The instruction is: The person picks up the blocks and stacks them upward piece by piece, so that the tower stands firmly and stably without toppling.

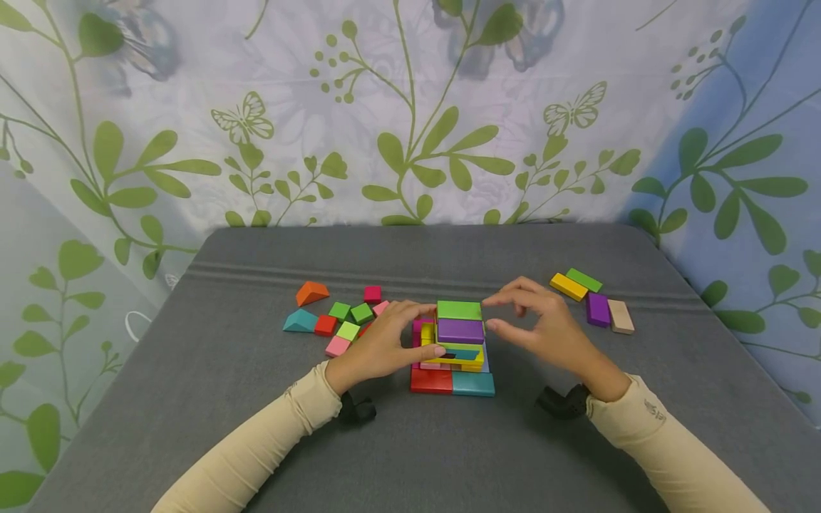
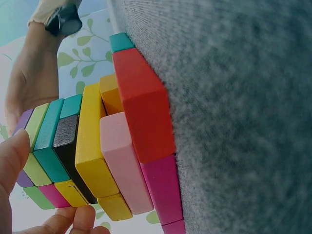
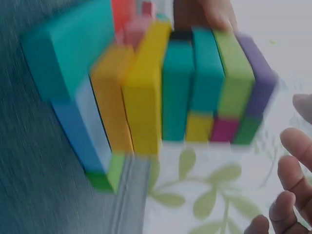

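From the head camera: there's a block stack (image 1: 457,342) sitting in the middle of a gray table (image 1: 256,427), built up in layers. A red block (image 1: 431,381) and a teal block (image 1: 473,384) sit at the front of its base, with yellow, purple and a green block (image 1: 459,310) on top. The left hand (image 1: 385,340) is up against the stack's left side, with the thumb pressed on the front and the fingers reaching round the far top corner, so it's steadying the thing more than gripping it. The right hand (image 1: 545,326) is just beside the right side, fingers loose and a bit curled, holding nothing and not quite touching. Loose blocks (image 1: 340,320) are scattered to the left, and four long blocks (image 1: 593,299) lie off to the right.

Left wrist camera: the stack (image 2: 97,151) is seen side-on against the gray surface, red slab (image 2: 144,107) lowest, then pink and yellow, then teal and black. A thumb (image 2: 12,165) and fingertips (image 2: 78,219) rest on the top layers.

Right wrist camera is pretty blurry, but you can see the stack (image 3: 161,92) turned sideways with its colored layers side by side. The right hand's fingertips (image 3: 292,175) are at the edge, relaxed, clear of the blocks.
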A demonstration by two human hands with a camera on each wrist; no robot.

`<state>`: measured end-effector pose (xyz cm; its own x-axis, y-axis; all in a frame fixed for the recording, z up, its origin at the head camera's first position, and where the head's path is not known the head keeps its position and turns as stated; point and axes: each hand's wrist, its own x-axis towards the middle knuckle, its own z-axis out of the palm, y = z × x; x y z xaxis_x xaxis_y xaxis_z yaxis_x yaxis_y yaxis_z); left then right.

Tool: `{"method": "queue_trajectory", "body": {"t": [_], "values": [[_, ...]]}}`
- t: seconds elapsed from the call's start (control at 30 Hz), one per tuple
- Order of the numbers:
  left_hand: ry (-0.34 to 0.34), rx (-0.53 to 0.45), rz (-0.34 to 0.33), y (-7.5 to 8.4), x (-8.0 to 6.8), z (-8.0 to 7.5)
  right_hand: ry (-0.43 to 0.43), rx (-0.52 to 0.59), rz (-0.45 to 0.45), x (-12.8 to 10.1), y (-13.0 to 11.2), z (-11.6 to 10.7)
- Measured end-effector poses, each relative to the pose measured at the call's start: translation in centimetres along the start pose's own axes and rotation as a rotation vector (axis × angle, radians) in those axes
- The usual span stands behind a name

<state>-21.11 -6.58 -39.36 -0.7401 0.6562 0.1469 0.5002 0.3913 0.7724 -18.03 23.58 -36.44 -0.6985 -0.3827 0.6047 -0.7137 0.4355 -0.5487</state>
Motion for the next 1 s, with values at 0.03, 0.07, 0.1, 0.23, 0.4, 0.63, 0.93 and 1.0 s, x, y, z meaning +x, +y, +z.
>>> {"method": "queue_trajectory", "body": {"t": [0.03,0.07,0.1,0.23,0.4,0.63,0.93,1.0], "values": [[0.000,0.001,-0.002,0.0,0.0,0.0,0.016,-0.002,0.021,0.0,0.4,-0.4],[0.000,0.000,-0.002,0.0,0.0,0.0,0.028,-0.003,0.048,0.1,0.8,-0.8],[0.001,-0.001,-0.003,0.0,0.0,0.0,0.043,-0.008,0.075,0.1,1.2,-1.2],[0.002,0.003,-0.001,-0.1,0.0,0.0,0.091,-0.080,0.196,-0.3,3.6,-2.9],[0.002,0.002,-0.003,0.0,0.0,0.0,0.104,-0.217,0.378,-1.6,7.0,-5.3],[-0.004,-0.005,-0.011,0.0,-0.1,0.0,0.049,-0.354,0.623,-3.6,10.3,-8.3],[-0.006,-0.006,-0.013,0.0,-0.1,-0.1,-0.129,-0.428,0.807,-4.7,11.9,-9.9],[-0.005,-0.008,-0.011,0.0,-0.1,0.0,-0.156,-0.448,0.803,-4.5,12.1,-10.0]]}}
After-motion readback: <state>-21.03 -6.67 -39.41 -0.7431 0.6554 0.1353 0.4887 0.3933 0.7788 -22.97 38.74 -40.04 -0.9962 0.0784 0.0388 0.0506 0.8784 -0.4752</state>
